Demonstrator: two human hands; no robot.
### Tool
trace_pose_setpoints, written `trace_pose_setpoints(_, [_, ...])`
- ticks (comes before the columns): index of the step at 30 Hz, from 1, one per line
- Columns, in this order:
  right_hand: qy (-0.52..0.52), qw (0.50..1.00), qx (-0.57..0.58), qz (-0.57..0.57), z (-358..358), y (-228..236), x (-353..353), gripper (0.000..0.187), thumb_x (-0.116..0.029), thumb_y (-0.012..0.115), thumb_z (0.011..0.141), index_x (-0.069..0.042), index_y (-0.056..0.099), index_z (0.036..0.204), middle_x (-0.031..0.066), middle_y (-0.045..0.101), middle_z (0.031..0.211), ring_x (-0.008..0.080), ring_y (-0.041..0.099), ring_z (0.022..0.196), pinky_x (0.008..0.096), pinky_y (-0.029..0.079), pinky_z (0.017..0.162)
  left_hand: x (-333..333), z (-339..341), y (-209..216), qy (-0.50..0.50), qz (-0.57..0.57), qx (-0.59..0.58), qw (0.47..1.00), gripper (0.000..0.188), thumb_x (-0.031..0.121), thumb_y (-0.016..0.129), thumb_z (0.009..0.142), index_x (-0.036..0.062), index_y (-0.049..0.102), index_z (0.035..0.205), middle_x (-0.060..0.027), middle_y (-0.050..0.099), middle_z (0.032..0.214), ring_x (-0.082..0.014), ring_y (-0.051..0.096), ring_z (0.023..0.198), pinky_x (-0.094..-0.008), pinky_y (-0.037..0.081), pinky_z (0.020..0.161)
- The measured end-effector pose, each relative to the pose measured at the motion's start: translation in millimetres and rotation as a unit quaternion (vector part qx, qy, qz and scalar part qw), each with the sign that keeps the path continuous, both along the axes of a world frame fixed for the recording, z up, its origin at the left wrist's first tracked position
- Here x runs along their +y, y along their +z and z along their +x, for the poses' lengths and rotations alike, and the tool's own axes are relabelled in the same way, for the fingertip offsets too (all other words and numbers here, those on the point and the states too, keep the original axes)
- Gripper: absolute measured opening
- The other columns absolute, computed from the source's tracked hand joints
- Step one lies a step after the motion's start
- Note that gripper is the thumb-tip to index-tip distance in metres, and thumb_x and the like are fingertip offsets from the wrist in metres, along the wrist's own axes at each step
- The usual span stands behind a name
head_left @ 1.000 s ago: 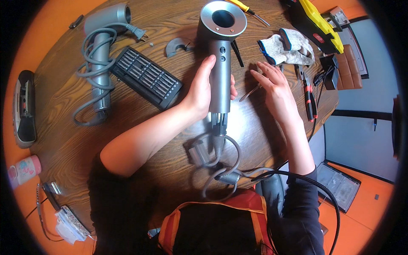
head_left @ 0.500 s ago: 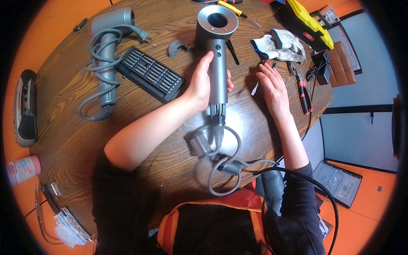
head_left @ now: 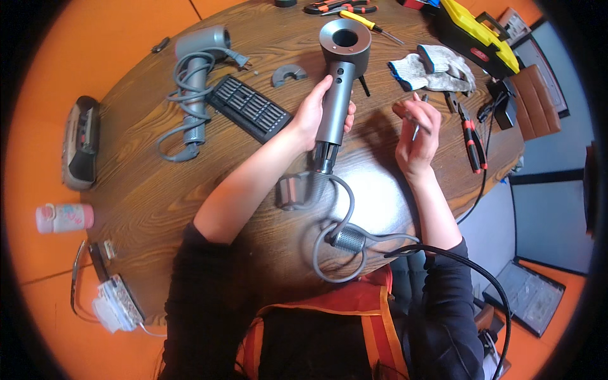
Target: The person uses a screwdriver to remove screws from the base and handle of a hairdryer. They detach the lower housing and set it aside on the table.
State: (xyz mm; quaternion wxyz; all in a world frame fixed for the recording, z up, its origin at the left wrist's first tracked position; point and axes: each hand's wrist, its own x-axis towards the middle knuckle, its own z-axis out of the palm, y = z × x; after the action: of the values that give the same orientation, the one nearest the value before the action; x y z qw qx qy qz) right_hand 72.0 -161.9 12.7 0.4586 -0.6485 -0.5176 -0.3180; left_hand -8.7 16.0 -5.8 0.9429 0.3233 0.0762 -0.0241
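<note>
My left hand (head_left: 309,120) is wrapped round the handle of a grey hair dryer (head_left: 337,111), held upright with its ring-shaped head away from me. Dark inner parts show at the handle's lower end. From there the grey cord (head_left: 347,193) loops down, with a perforated sleeve (head_left: 349,239) threaded on it. In my right hand (head_left: 419,142), raised to the right of the dryer, the curled fingers grip a slim screwdriver (head_left: 415,132). Its metal shaft points toward me, and the fingers partly hide its handle.
A second hair dryer (head_left: 196,85) wrapped in its cord lies at left, beside a bit set (head_left: 250,109). A grey curved piece (head_left: 289,75) lies behind. Work gloves (head_left: 437,69), pliers (head_left: 470,136), a yellow screwdriver (head_left: 364,22) and a yellow-black toolbox (head_left: 478,39) occupy the far and right side.
My right hand has picked up the screwdriver from the table and lifted it, fingers now curled. The left hand still holds the hair dryer, and the whole view has shifted slightly.
</note>
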Motion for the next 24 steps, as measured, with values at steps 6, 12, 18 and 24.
trace_pose_setpoints(6, [0.071, 0.98, 0.188, -0.012, -9.4, 5.1, -7.5, 0.044, 0.008, 0.046, 0.08, -0.005, 0.047, 0.122, 0.0094, 0.053, 0.087, 0.0168, 0.051, 0.077, 0.0259, 0.043, 0.067, -2.2, 0.1, -0.8, 0.048, 0.038, 0.005, 0.998, 0.049, 0.048, 0.032, 0.089, 0.0022, 0.043, 0.102, -0.0097, 0.052, 0.073, -0.0177, 0.052, 0.061, -0.0273, 0.045, 0.054])
trace_pose_setpoints(12, [0.111, 0.952, 0.28, -0.049, -19.6, 9.9, -13.4, 0.04, -0.004, 0.044, 0.088, -0.007, 0.032, 0.126, 0.0049, 0.051, 0.071, 0.0107, 0.049, 0.062, 0.022, 0.04, 0.057, -7.9, 1.1, -2.6, 0.115, 0.088, 0.018, 0.989, 0.051, 0.051, 0.035, 0.088, 0.0025, 0.045, 0.097, -0.0105, 0.055, 0.071, -0.0201, 0.056, 0.062, -0.0293, 0.047, 0.057])
trace_pose_setpoints(18, [0.111, 0.933, 0.338, -0.058, -24.7, 16.0, -18.0, 0.045, -0.005, 0.051, 0.081, -0.007, 0.033, 0.122, 0.0058, 0.045, 0.068, 0.0163, 0.046, 0.059, 0.0298, 0.042, 0.059, -19.7, -1.2, -2.2, 0.207, 0.132, 0.057, 0.968, 0.053, 0.052, 0.035, 0.088, 0.0007, 0.048, 0.09, -0.0114, 0.056, 0.07, -0.0212, 0.057, 0.061, -0.0308, 0.049, 0.057])
trace_pose_setpoints(24, [0.208, 0.914, 0.35, 0.0, -25.7, 18.0, -13.2, 0.045, -0.001, 0.053, 0.08, -0.005, 0.034, 0.121, 0.0149, 0.06, 0.095, 0.0217, 0.06, 0.087, 0.0309, 0.046, 0.077, -27.2, -4.0, -2.2, 0.278, 0.138, 0.072, 0.948, 0.053, 0.053, 0.035, 0.087, 0.0018, 0.05, 0.086, -0.0107, 0.057, 0.069, -0.0199, 0.058, 0.059, -0.0305, 0.049, 0.056])
